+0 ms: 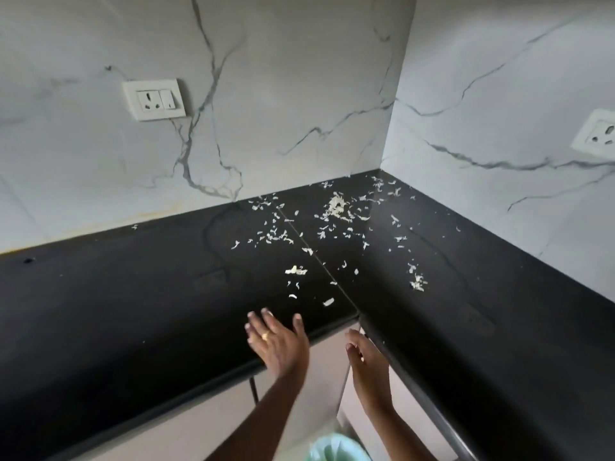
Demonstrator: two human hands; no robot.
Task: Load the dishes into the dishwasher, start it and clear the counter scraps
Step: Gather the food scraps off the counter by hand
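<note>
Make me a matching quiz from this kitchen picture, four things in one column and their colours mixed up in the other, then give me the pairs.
Things:
1. scraps
2. counter
3. bin
4. ring

Colours:
A. pale green
B. gold
C. black
D. whitish

Pairs: 1-D, 2-C, 3-A, 4-B.

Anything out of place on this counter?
Yes: pale scraps are strewn over the corner of the black counter, thickest in a clump near the back wall, strays trailing toward the front edge. The left hand and right hand are open there, holding none. A yellowish stain edges the wall base at left.
</note>
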